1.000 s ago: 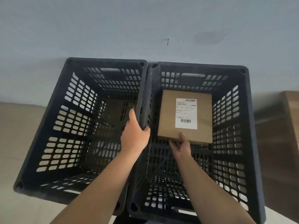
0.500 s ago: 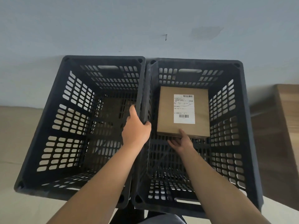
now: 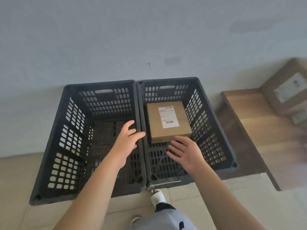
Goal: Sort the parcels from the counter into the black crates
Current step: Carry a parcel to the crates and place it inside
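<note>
Both hands have let go: the left hand [image 3: 127,143] has left the crates' shared rim, and the right hand [image 3: 184,151] hovers spread near the parcel [image 3: 167,122], which lies flat at the far end of the right crate [image 3: 214,130]. More parcels [image 3: 287,90] wait on the tabletop [image 3: 259,130], right.

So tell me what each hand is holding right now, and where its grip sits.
Nothing is held: left hand and right hand are both open above the crates.
</note>
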